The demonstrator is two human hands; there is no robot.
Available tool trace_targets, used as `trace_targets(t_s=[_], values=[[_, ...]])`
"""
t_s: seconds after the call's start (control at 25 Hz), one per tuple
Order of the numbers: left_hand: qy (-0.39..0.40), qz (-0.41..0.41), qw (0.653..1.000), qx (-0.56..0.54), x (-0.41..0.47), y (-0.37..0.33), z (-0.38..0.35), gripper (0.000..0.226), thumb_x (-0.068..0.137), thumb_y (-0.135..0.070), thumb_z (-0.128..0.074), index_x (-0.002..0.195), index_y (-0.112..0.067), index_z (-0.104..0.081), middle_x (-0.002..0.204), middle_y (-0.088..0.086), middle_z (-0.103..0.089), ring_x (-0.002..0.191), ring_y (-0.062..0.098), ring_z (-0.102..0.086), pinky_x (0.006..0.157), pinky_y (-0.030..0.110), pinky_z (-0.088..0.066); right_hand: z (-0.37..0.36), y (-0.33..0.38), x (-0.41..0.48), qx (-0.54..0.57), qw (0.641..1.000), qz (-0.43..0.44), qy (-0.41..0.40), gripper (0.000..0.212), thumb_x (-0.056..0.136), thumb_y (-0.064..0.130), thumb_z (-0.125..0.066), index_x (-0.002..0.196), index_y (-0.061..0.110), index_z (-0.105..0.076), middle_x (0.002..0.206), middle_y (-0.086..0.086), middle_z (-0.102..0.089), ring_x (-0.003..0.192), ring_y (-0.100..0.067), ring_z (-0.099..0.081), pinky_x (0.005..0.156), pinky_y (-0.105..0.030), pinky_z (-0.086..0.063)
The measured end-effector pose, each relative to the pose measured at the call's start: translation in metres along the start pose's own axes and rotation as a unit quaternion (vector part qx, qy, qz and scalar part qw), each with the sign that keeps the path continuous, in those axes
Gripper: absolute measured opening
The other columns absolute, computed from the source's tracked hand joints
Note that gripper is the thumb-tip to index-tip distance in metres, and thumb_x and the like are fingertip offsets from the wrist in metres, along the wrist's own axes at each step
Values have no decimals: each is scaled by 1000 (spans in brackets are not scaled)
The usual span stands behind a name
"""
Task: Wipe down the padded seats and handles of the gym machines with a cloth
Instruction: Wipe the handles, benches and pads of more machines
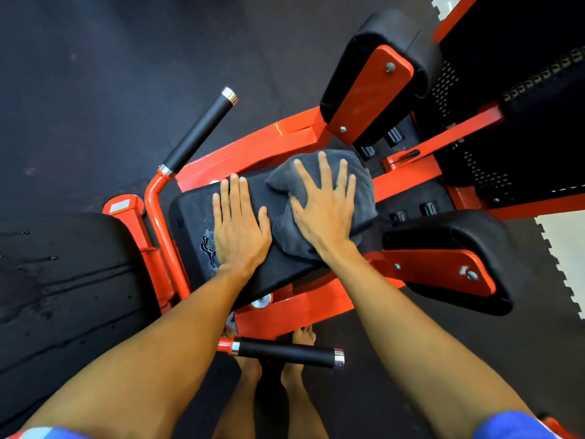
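A black padded seat (193, 220) on an orange gym machine fills the middle of the view, with a worn, torn patch near its left edge. A grey cloth (364, 188) lies bunched on the seat's far right part. My right hand (323, 210) presses flat on the cloth, fingers spread. My left hand (239, 223) rests flat on the bare seat beside the cloth, fingers together. Two black foam handles flank the seat: one at the upper left (198, 131), one near my feet (286, 351).
Two black thigh pads on orange brackets stand at the upper right (380, 52) and right (449, 236). The weight stack (538, 90) sits behind a black perforated guard at the far right. Dark rubber flooring (79, 90) surrounds the machine. My bare feet stand under the near handle.
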State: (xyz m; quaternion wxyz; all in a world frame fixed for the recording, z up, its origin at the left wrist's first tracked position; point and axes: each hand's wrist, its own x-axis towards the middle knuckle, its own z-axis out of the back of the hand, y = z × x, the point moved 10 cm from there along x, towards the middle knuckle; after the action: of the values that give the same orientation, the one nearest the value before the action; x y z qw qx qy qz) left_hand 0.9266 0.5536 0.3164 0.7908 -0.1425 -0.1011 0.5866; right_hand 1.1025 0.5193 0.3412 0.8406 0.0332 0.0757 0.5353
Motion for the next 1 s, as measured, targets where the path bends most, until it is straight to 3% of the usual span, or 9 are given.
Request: trace_targets(t_s=[0.12, 0.28, 0.4, 0.52, 0.64, 0.72, 0.88, 0.92, 1.0], values=[[-13, -2, 1000, 4, 1, -1, 3, 68, 101, -36, -35, 159, -3, -24, 168, 13, -20, 157, 27, -12, 128, 45, -9, -2, -3, 42, 21, 999, -12, 37, 60, 97, 61, -45, 155, 46, -39, 165, 1, -35, 150, -40, -31, 122, -54, -25], [-4, 4, 1000, 6, 2, 0, 3, 68, 101, -35, -39, 159, -4, -23, 168, 12, -20, 157, 26, -11, 128, 46, -9, 7, -40, 39, 102, 978, -181, 20, 64, 90, 72, -44, 145, 40, -46, 143, 1, -54, 116, -40, -59, 98, -50, -47], [6, 15, 1000, 2, 3, 1, 3, 69, 100, -35, -41, 159, -4, -23, 168, 12, -20, 157, 26, -10, 128, 46, -10, 8, -54, -5, 107, 967, -233, -2, 71, 92, 69, -44, 156, 38, -36, 151, -5, -49, 123, -39, -57, 103, -51, -45], [7, 15, 1000, -2, 2, -1, 4, 69, 100, -34, -42, 159, -4, -23, 168, 12, -20, 157, 27, -11, 128, 46, -10, 9, -41, -19, 28, 982, -186, -13, 71, 92, 63, -42, 158, 40, -34, 160, -11, -41, 136, -39, -50, 109, -54, -43], [12, 13, 1000, 1, 2, 0, 4, 69, 100, -32, -44, 159, -5, -23, 168, 12, -20, 157, 26, -11, 128, 47, -11, 6, -28, 11, 29, 991, -127, 37, 65, 96, 61, -42, 158, 44, -33, 162, -11, -38, 137, -41, -48, 108, -56, -43], [12, 14, 1000, -1, 3, 0, 4, 69, 99, -32, -42, 159, -4, -23, 168, 12, -21, 157, 26, -11, 128, 47, -10, 3, -44, 34, 99, 976, -168, 93, 64, 97, 66, -43, 156, 44, -35, 154, -10, -47, 131, -42, -53, 105, -53, -44], [8, 9, 1000, -5, 4, 1, 3, 70, 98, -32, -41, 159, -4, -23, 167, 12, -22, 157, 27, -12, 128, 47, -9, -7, -96, 38, 265, 880, -362, 159, 71, 94, 75, -38, 144, 27, -51, 139, -15, -62, 129, -42, -54, 105, -48, -39], [7, 10, 1000, -5, 4, 1, 3, 70, 98, -32, -42, 159, -4, -23, 167, 12, -22, 157, 27, -12, 128, 47, -9, -7, -99, 25, 275, 871, -379, 151, 70, 95, 75, -38, 144, 26, -51, 137, -15, -63, 129, -42, -54, 105, -49, -39], [5, 12, 1000, -8, 3, 2, 3, 70, 98, -32, -42, 159, -4, -23, 167, 12, -23, 157, 27, -12, 128, 48, -10, 0, -96, -13, 232, 898, -363, 90, 68, 96, 70, -42, 150, 29, -47, 140, -14, -61, 128, -42, -56, 105, -50, -40]])
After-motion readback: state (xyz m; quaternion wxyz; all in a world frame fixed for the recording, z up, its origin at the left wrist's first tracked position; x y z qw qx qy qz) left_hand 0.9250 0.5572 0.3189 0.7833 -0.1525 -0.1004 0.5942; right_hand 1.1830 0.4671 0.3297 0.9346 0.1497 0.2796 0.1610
